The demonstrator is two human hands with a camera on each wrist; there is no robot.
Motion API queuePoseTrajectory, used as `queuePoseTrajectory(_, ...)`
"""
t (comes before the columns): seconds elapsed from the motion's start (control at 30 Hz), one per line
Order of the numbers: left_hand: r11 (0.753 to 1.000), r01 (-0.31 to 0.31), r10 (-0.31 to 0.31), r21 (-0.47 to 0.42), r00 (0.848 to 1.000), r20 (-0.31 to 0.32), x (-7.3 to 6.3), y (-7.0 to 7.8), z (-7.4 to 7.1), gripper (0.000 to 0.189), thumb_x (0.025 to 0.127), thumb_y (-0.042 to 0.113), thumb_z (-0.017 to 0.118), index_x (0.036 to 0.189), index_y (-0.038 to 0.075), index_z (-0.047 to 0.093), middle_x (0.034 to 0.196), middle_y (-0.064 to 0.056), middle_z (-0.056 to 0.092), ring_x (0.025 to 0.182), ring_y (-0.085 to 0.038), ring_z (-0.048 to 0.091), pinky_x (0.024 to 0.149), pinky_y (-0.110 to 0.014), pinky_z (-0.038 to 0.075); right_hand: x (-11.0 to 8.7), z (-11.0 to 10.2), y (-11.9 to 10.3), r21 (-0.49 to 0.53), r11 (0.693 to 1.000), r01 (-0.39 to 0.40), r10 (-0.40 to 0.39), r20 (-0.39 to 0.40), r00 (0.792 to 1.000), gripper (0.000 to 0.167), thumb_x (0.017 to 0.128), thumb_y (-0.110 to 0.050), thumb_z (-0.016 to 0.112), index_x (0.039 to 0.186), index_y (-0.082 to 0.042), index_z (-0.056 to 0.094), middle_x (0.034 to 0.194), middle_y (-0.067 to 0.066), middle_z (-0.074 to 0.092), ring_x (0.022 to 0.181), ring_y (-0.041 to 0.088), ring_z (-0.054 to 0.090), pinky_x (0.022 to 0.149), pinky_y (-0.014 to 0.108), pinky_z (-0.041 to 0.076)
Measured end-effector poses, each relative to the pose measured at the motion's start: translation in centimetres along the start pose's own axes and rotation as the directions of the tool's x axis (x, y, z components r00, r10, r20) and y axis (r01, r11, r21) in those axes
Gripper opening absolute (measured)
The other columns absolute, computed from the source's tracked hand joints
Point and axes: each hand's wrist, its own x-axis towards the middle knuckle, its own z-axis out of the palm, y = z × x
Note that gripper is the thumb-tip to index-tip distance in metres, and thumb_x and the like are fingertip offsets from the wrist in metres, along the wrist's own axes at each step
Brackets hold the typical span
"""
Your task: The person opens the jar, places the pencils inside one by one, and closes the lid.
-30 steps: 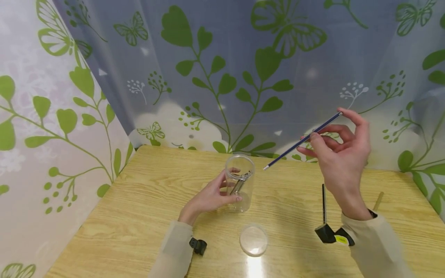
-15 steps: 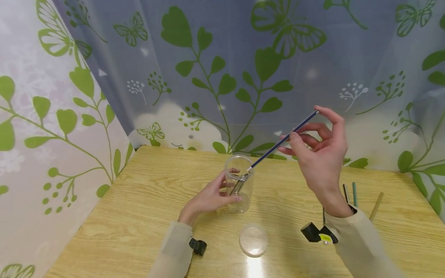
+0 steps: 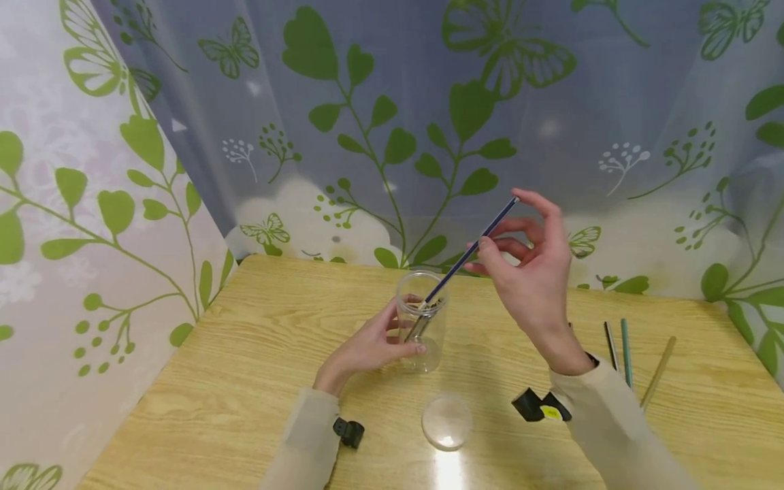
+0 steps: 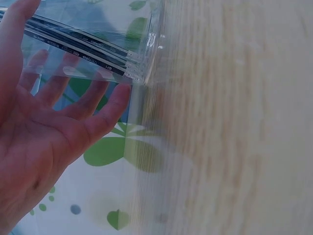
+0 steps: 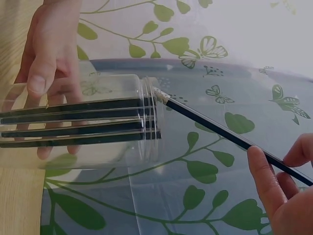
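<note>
My left hand holds a clear plastic jar upright on the wooden table, fingers and thumb around its side. Several dark pencils lean together inside it; in the left wrist view the pencils show printed lettering near their ends. Above and to the right, my right hand pinches a dark blue pencil between thumb and fingers, with the index fingertip at its upper end. That pencil slants down to the left. Its white eraser end is at the jar's mouth in the right wrist view.
A round clear lid lies on the table in front of the jar. To the right, partly behind the right forearm, lie a black pencil, a teal one and a yellowish stick. A patterned curtain hangs behind the table.
My right hand has moved left with the blue pencil, bringing its eraser end from beside the jar to its mouth. More of the items at right have come into sight. My left hand stays put.
</note>
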Motion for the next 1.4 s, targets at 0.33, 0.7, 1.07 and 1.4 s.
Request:
queuePoseTrajectory(0.33, 1.000, 0.003, -0.003, -0.001, 1.000, 0.002, 0.0, 0.0, -0.1, 0.075, 0.091, 0.025, 0.079, 0.151, 0.042, 0.036, 0.154, 0.000, 0.048, 0.141, -0.029, 0.050, 0.113, -0.046, 0.050, 0.0, 0.4, 0.3, -0.002, 1.000, 0.010, -0.010, 0.009, 1.000, 0.066, 0.088, 0.019, 0.059, 0.145, -0.011, 0.047, 0.095, 0.007, 0.060, 0.074, 0.015, 0.070, 0.064, 0.035, 0.065)
queuePoseTrajectory(0.7, 1.000, -0.002, 0.002, -0.007, 1.000, 0.001, 0.0, 0.0, -0.1, 0.076, 0.091, 0.026, 0.079, 0.153, 0.037, 0.036, 0.159, 0.006, 0.040, 0.141, -0.031, 0.049, 0.113, -0.048, 0.049, -0.7, 1.3, 1.4, -0.176, 0.979, 0.100, -0.075, 0.146, 0.986, 0.061, 0.088, 0.017, 0.064, 0.143, -0.002, 0.048, 0.094, 0.008, 0.061, 0.073, 0.015, 0.072, 0.063, 0.032, 0.065)
queuePoseTrajectory(1.07, 1.000, 0.002, -0.002, -0.005, 1.000, 0.007, 0.0, 0.2, -0.1, 0.079, 0.091, 0.027, 0.079, 0.156, 0.029, 0.034, 0.159, 0.005, 0.041, 0.142, -0.030, 0.049, 0.113, -0.046, 0.050, -1.9, 1.5, 3.0, -0.274, 0.947, 0.166, -0.097, 0.248, 0.964, 0.044, 0.089, 0.014, 0.065, 0.130, 0.003, 0.053, 0.089, 0.017, 0.065, 0.072, 0.014, 0.075, 0.062, 0.025, 0.064)
queuePoseTrajectory(1.4, 1.000, -0.012, 0.012, -0.009, 1.000, 0.011, 0.1, 0.0, -0.1, 0.075, 0.092, 0.025, 0.079, 0.153, 0.033, 0.037, 0.162, 0.001, 0.037, 0.142, -0.030, 0.050, 0.113, -0.046, 0.050, -2.7, 0.9, 4.3, -0.319, 0.908, 0.270, -0.185, 0.274, 0.944, 0.031, 0.089, 0.010, 0.066, 0.118, 0.006, 0.056, 0.085, 0.016, 0.064, 0.071, 0.009, 0.071, 0.068, 0.015, 0.060)
